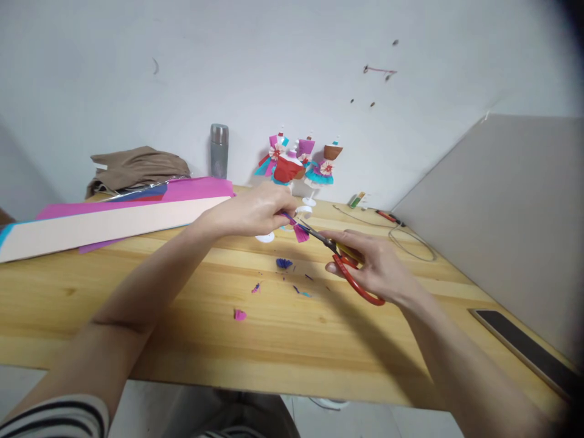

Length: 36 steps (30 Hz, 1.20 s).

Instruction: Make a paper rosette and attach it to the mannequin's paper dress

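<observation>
My left hand (262, 208) pinches a strip of crepe paper (300, 233), magenta with a dark blue part near the fingers. In my right hand (376, 261) are red-handled scissors (358, 286), their blades pointing left at the paper. A yellow object (350, 252) also lies in the right palm; its kind is hard to make out. Below the hands, a pleated blue paper scrap (283, 263), a magenta scrap (239, 314) and small trimmings (256, 288) lie on the wooden table. Behind the left hand stand several small dress forms (288, 167) clothed in coloured paper, partly hidden.
Crepe paper sheets (114, 222) and a brown cloth (139, 167) lie on the left. A grey flask (219, 151) stands by the wall. At right are a cable (413, 236), a red-handled tool (387, 216), a green-labelled item (357, 199) and a phone (524, 347).
</observation>
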Tool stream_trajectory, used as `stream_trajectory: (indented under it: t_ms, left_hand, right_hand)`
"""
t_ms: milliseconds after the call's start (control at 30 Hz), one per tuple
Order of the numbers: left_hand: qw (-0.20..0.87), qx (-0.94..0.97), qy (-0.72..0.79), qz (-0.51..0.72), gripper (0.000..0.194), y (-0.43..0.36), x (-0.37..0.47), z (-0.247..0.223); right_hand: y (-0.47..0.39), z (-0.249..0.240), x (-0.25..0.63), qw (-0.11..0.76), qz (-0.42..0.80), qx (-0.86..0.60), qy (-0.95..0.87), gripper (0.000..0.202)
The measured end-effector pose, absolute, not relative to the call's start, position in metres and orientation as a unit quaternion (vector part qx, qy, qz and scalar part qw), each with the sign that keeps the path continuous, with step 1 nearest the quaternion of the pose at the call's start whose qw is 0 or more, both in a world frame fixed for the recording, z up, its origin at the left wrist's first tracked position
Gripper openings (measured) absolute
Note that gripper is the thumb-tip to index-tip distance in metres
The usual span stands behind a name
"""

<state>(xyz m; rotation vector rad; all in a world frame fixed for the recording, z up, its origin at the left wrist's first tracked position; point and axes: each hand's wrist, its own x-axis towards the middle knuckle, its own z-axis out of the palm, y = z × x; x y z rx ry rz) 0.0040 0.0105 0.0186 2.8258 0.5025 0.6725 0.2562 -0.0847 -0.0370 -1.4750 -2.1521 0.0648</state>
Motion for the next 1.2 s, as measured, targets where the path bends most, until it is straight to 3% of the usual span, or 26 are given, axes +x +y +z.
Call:
stream_trajectory:
  t_ms: [167,867,1067,1200]
  left_hand:
    - [0.137,0.953,0.168,0.213,0.018,0.011,0.005,0.018]
    - [0.138,0.952,0.157,0.222,0.014,0.012,0.003,0.019]
    - [0.143,0.952,0.150,0.227,0.015,0.014,0.002,0.018]
    - [0.152,0.953,0.146,0.218,0.015,0.013,0.001,0.020]
  right_hand:
    - [-0.084,-0.036,0.252,0.263,0.032,-0.550,-0.792,0.049]
    - [-0.086,-0.041,0.246,0.307,0.145,-0.555,-0.760,0.048]
    - [-0.088,-0.038,0.245,0.261,0.155,-0.546,-0.781,0.039]
    - [-0.087,-0.037,0.246,0.240,0.144,-0.536,-0.797,0.047]
